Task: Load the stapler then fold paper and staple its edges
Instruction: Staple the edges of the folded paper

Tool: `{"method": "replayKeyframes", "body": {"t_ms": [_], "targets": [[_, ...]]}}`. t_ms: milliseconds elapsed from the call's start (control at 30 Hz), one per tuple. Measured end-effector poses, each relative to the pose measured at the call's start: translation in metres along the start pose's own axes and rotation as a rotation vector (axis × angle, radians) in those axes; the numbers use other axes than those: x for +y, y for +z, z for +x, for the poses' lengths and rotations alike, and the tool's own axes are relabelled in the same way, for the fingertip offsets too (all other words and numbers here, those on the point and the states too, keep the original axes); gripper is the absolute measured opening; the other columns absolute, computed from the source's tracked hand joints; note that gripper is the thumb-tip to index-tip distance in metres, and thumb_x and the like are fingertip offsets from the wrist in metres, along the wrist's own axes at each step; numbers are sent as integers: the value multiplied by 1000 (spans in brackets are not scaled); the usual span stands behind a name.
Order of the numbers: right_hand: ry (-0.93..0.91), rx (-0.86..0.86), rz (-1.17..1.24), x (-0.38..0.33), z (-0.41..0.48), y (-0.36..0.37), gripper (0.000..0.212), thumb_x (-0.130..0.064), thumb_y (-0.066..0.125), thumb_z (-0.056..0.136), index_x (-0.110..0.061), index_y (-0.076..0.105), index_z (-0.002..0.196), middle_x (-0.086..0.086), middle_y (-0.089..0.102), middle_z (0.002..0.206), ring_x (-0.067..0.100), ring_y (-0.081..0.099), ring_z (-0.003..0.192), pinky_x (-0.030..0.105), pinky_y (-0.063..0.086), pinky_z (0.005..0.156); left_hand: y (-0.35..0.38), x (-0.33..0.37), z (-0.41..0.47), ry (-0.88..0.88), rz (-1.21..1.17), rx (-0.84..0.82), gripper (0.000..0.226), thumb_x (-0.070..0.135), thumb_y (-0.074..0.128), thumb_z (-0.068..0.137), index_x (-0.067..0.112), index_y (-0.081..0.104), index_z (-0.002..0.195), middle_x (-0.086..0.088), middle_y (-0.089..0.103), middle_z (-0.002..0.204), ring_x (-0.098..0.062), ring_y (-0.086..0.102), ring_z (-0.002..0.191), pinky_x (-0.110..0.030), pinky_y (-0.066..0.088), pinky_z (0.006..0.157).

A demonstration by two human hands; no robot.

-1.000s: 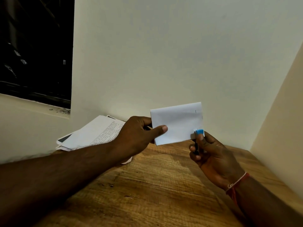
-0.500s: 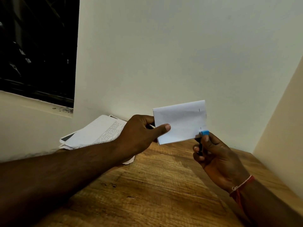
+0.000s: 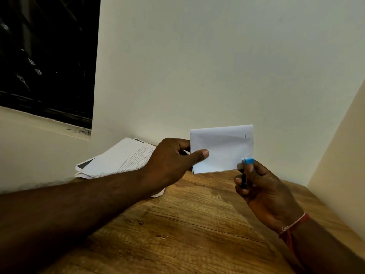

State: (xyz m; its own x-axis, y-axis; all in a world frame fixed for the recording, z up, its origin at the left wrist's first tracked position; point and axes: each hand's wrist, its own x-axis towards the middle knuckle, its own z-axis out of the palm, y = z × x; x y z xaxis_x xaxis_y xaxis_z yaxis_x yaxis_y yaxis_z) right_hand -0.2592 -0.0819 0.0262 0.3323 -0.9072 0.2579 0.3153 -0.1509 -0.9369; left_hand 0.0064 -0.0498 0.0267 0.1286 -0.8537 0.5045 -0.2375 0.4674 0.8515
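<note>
A folded white paper [image 3: 221, 148] is held upright above the wooden table. My left hand [image 3: 173, 161] pinches its left edge, thumb on the front face. One staple shows near the paper's upper right edge. My right hand [image 3: 262, 184] grips a small blue stapler [image 3: 247, 162], whose tip sits at the paper's lower right corner. Most of the stapler is hidden inside my fingers.
A loose pile of printed sheets [image 3: 120, 159] lies on the wooden table [image 3: 187, 224] against the back wall, behind my left forearm. Walls close the table at the back and right. A dark window [image 3: 47, 56] is at the upper left.
The paper and both hands have hardly moved relative to each other; the stapler tip stays at the lower right corner. The view has shifted slightly.
</note>
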Motion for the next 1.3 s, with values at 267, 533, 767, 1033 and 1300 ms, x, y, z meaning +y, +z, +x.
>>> {"method": "replayKeyframes", "body": {"t_ms": [267,533,767,1033,1300], "targets": [[-15,-7,21,2,2,-3,27,-27,74,92,-8,75,112,2,70,98,20,66,80,25,52,56,1,1,-2,-16,-49,1,26,36,87,98,21,89,118,-1,90,100,-29,86,93,-61,68,94],[-9,-19,-16,1,1,-3,67,-45,106,59,-10,79,109,4,71,100,19,68,81,26,53,58,0,6,-3,-16,-28,3,25,34,86,99,19,89,119,4,90,98,-23,87,89,-51,70,92],[-10,18,-40,-3,-1,1,26,-24,67,93,-7,75,112,1,71,96,20,66,79,24,50,54,0,3,-2,-16,-26,-11,24,36,86,99,21,89,117,2,90,101,-24,87,90,-56,70,93],[-76,62,-88,-4,1,3,37,-35,79,82,-9,77,108,3,70,94,18,70,75,23,47,51,2,-2,0,-3,-78,-9,22,35,87,98,21,90,116,0,90,102,-28,86,92,-61,69,91],[-147,99,-114,-7,1,7,78,-62,105,46,-13,83,103,4,72,93,17,70,73,23,50,51,3,0,-1,5,-116,-44,21,29,85,101,19,88,119,-2,89,108,-33,85,100,-61,69,93]]}}
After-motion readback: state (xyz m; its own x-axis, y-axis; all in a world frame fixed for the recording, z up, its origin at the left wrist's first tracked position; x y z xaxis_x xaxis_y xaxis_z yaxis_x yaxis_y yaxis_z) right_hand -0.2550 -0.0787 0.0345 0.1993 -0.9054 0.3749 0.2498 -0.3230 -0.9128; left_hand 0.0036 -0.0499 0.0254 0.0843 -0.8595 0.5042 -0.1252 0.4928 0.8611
